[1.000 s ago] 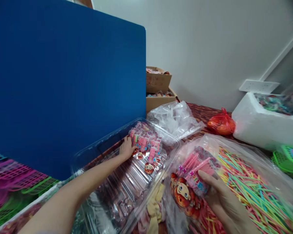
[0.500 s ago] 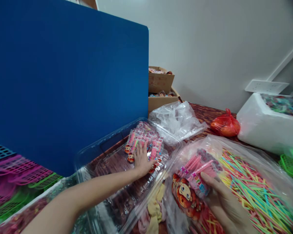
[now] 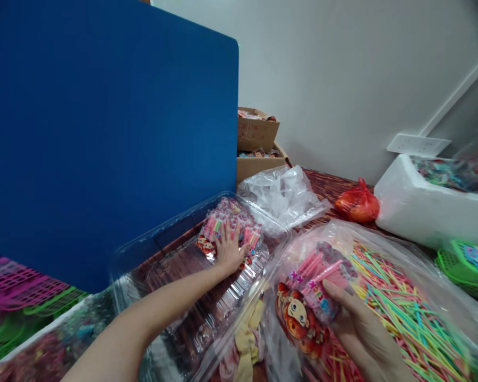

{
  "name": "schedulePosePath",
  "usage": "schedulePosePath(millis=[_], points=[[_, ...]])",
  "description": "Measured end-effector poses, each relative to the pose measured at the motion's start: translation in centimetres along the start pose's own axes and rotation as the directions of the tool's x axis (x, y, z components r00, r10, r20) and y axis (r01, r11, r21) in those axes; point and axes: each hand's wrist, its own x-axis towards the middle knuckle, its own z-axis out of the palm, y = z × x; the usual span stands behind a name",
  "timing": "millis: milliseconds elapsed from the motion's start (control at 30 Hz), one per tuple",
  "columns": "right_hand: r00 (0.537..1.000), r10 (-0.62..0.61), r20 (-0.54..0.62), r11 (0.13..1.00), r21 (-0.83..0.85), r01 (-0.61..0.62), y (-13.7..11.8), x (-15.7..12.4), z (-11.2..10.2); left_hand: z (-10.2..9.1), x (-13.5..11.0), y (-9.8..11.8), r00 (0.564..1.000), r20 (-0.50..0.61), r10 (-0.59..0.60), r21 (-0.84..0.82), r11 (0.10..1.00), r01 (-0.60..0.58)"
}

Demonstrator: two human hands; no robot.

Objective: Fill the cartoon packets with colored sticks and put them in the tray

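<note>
My left hand (image 3: 228, 248) lies flat, fingers spread, on a pile of small pink packets with cartoon faces (image 3: 223, 225) inside a clear plastic tray (image 3: 175, 265). My right hand (image 3: 360, 334) holds a stack of the same cartoon packets with pink sticks (image 3: 308, 297) against a big clear bag of thin coloured sticks (image 3: 398, 302). The thumb lies across the stack's right side.
A tall blue panel (image 3: 103, 138) stands at the left behind the tray. Behind are cardboard boxes (image 3: 257, 146), a crumpled clear bag (image 3: 282, 193), a red bag (image 3: 356, 204), a white foam box (image 3: 426, 204) and a green basket (image 3: 466, 265). Coloured baskets (image 3: 19, 302) sit at far left.
My left hand slid from the pile's left edge to rest flat on top of the packets, which shifted slightly toward me. My right hand kept its hold on the stack.
</note>
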Motion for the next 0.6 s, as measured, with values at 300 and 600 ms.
schedulePosePath(millis=[300,600], points=[[0.994,0.061,0.093,0.998,-0.013,-0.06,1.1,0.5,2.9,1.6,0.7,1.9,0.997,-0.025,-0.078,0.046,0.996,0.08],[0.977,-0.108,0.185,0.989,-0.078,0.124,1.2,3.9,11.4,1.0,1.9,-0.7,0.991,-0.103,-0.088,-0.021,0.996,0.086]])
